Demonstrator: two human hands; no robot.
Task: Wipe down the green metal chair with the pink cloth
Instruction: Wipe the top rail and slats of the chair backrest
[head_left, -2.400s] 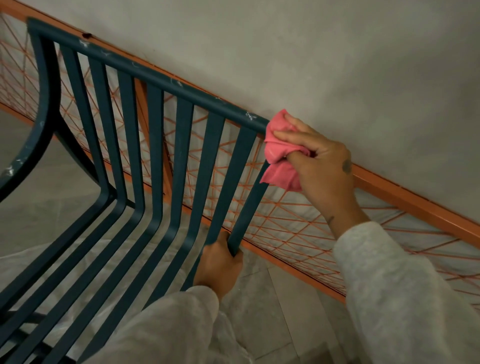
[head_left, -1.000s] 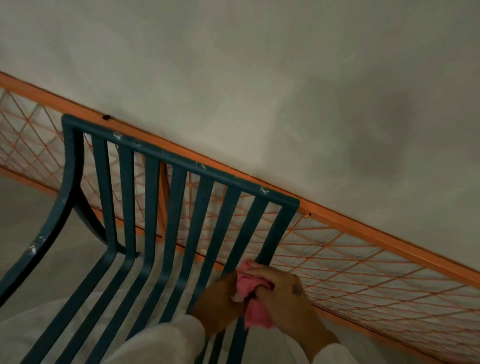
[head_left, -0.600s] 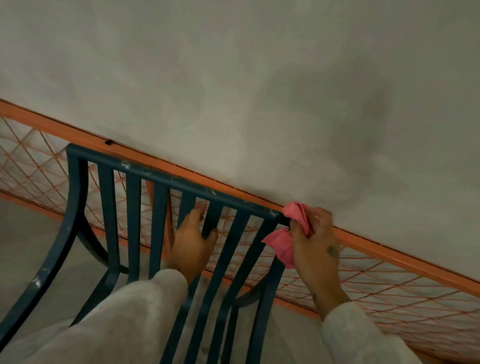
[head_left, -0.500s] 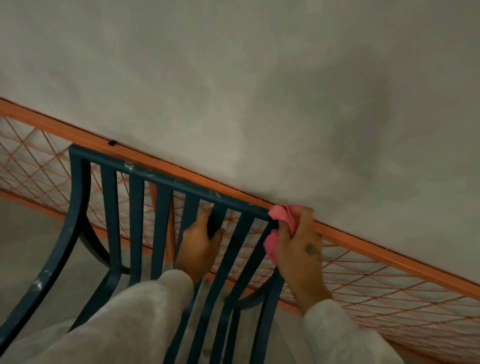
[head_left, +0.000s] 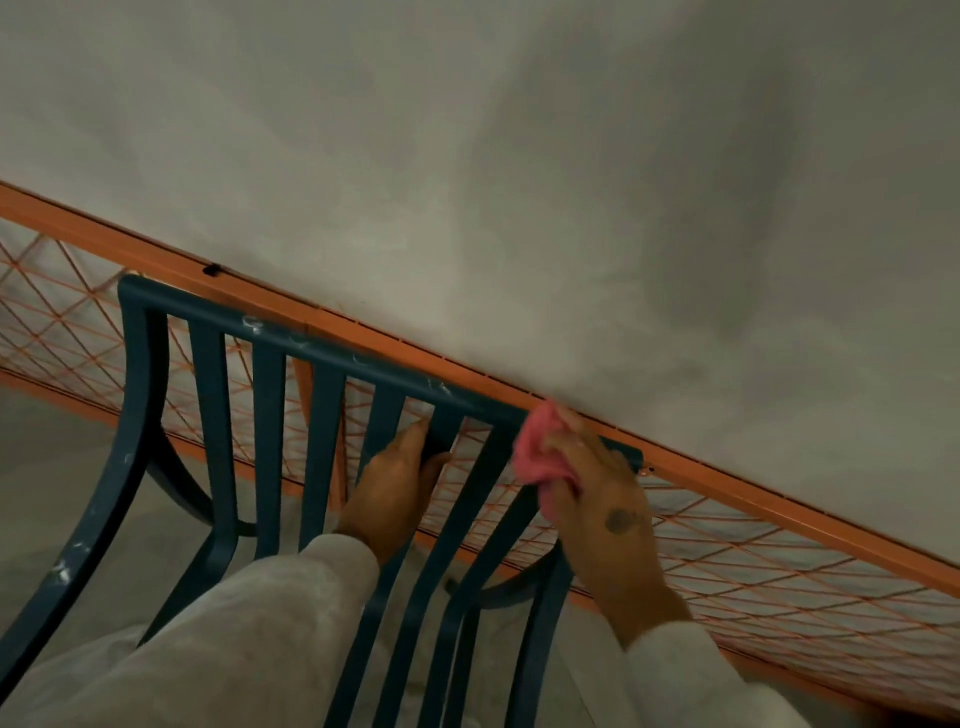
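At the 9 o'clock side of the view, the curved left post of the green metal chair (head_left: 322, 351) is seen, marked with pale scuffs. Its top rail is slanted from 10 o'clock down toward 3 o'clock, and dark slats are hung from it toward 6 o'clock. Near the centre, one slat is grasped just under the top rail by the left hand (head_left: 395, 488), with fingers curled round the bar. A pale left sleeve (head_left: 234, 649) is stretched out from 7 o'clock. Just to the right, at the right end of the top rail, the pink cloth (head_left: 535, 452) is bunched and pressed against the metal. It is clutched by the right hand (head_left: 602, 499), whose fingers are laid over the cloth and the rail's end. A small dark mark is shown on the back of this hand. Behind the chair, an orange railing (head_left: 779, 514) with diamond mesh (head_left: 779, 597) is run along a grey wall (head_left: 571, 182), from 9 o'clock to 4 o'clock.
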